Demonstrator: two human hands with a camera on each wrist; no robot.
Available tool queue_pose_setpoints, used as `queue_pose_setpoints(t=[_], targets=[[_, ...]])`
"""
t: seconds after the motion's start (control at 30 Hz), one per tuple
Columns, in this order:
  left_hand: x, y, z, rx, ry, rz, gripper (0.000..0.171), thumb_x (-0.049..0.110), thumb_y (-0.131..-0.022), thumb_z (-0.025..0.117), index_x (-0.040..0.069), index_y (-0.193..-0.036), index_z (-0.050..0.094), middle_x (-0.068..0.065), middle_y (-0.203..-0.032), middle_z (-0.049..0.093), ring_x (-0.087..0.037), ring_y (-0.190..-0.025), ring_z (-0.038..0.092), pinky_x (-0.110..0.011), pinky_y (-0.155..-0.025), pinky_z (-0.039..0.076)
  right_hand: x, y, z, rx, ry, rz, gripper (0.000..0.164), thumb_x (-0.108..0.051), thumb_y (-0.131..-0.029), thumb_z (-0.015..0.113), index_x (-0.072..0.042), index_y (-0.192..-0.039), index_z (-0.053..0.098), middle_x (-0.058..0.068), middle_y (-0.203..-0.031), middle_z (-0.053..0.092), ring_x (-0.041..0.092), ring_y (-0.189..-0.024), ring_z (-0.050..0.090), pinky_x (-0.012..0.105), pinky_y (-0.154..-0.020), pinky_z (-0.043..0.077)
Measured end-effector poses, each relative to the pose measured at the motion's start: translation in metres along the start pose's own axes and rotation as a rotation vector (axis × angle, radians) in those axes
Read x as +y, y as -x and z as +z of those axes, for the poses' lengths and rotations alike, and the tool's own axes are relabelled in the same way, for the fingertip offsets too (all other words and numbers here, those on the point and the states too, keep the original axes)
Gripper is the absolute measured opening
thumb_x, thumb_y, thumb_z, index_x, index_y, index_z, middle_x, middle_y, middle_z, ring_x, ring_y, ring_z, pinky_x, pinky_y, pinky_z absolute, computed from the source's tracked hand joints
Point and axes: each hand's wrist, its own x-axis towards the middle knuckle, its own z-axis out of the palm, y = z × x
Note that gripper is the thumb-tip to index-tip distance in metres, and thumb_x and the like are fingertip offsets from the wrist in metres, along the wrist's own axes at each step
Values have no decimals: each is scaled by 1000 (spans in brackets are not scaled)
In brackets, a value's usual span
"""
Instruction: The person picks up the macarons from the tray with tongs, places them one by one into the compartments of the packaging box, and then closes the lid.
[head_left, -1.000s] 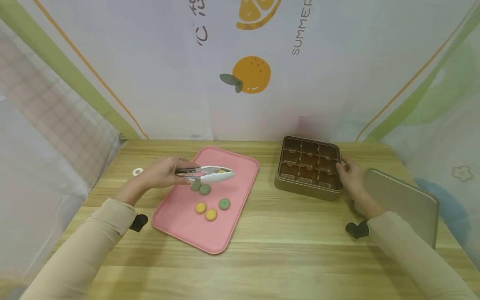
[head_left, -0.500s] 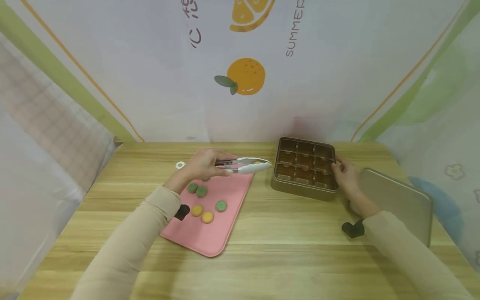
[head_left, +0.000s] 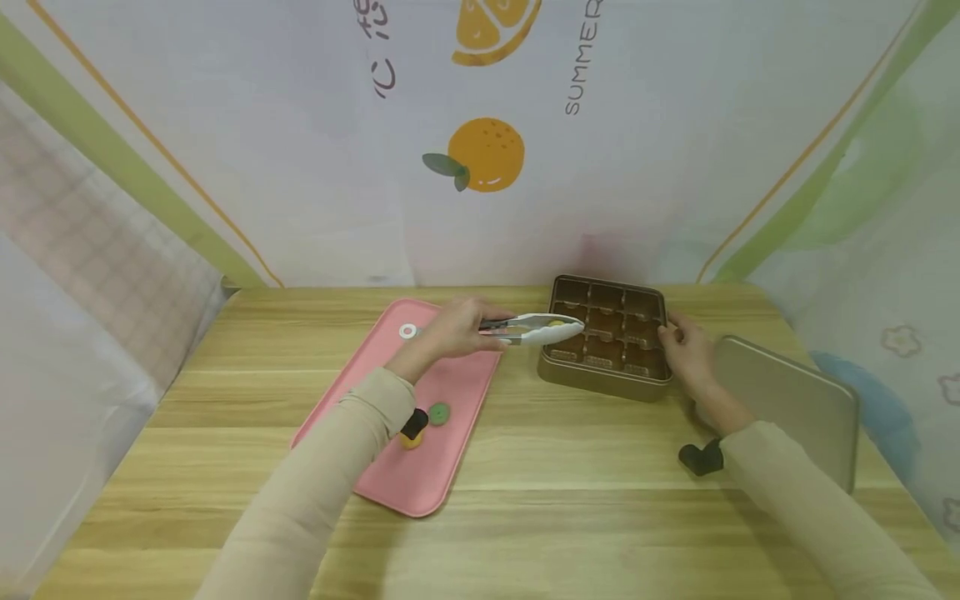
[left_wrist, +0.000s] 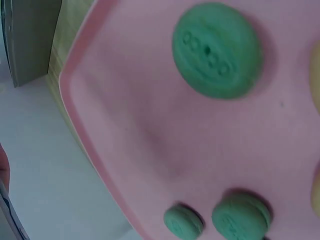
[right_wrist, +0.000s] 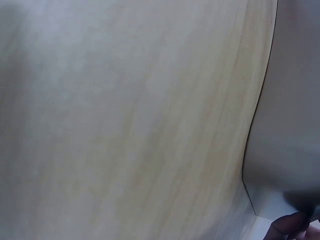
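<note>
My left hand (head_left: 453, 329) grips a pair of tongs (head_left: 551, 333) with white scalloped tips. Between the tips is a small yellow cookie (head_left: 557, 323), held over the left compartments of a brown square tin (head_left: 600, 379). Thumb and fingers of my right hand (head_left: 686, 354) hold the tin's right wall at the rim. On the pink tray (head_left: 420, 496) lie a green cookie (head_left: 438, 414) and a yellow cookie (head_left: 411, 439), partly covered by my left wrist's strap. In the left wrist view, several green cookies (left_wrist: 217, 50) show stamped tops.
A flat metal lid (head_left: 787, 400) lies on the wooden table (head_left: 562, 500) right of the tin, under my right forearm. A printed white curtain (head_left: 480, 233) hangs behind the table's back edge.
My left hand has carried the tongs and yellow cookie rightward from above the pink tray to over the tin. My right hand stays on the tin; the head view shifts slightly.
</note>
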Motion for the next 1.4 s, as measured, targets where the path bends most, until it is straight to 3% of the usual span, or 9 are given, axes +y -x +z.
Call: queue_pose_setpoints(t=[0.2, 0.33, 0.53, 0.73, 1.07, 1.4], targets=[[8, -8, 10, -3, -36, -20, 47, 20, -79, 76, 10, -123, 64, -8, -108, 67, -20, -88, 57, -29, -74, 45, 1, 0, 0, -8, -19, 5, 43, -15, -99, 43, 10, -135, 42, 7, -70, 50, 2, -50, 43, 22, -46, 40], [13, -11, 17, 6, -63, -53, 48, 22, -79, 76, 12, -124, 63, -6, -104, 69, -18, -84, 56, -28, -72, 43, 0, 1, 0, -12, -23, 4, 44, -15, -99, 43, 10, -135, 42, 5, -70, 48, 2, -49, 42, 22, -45, 39], [19, -12, 24, 11, -93, -139, 47, 24, -78, 77, 16, -123, 64, -4, -96, 67, -13, -74, 47, -24, -61, 36, -1, 2, 0, -19, -24, -9, 43, -15, -99, 43, 10, -135, 42, 6, -71, 47, 2, -49, 40, 21, -44, 38], [23, -12, 27, 16, -78, -193, 48, 23, -78, 77, 17, -124, 64, -5, -98, 65, -13, -70, 44, -22, -55, 32, 1, 0, 1, -17, -12, -4, 44, -16, -100, 42, 9, -135, 41, 5, -72, 46, 4, -51, 40, 22, -44, 38], [27, -11, 28, 27, -92, -198, 48, 23, -76, 78, 16, -122, 65, -6, -104, 66, -16, -77, 49, -24, -61, 35, 0, 1, 0, -20, -5, -3, 45, -17, -100, 41, 9, -136, 40, 8, -73, 49, 3, -51, 43, 22, -45, 39], [27, -10, 29, 23, -73, -206, 52, 23, -75, 80, 14, -124, 63, -8, -101, 65, -15, -71, 45, -23, -58, 34, -1, 1, -1, -22, 1, 10, 45, -17, -100, 41, 8, -137, 40, 9, -75, 48, 5, -53, 42, 23, -46, 39]])
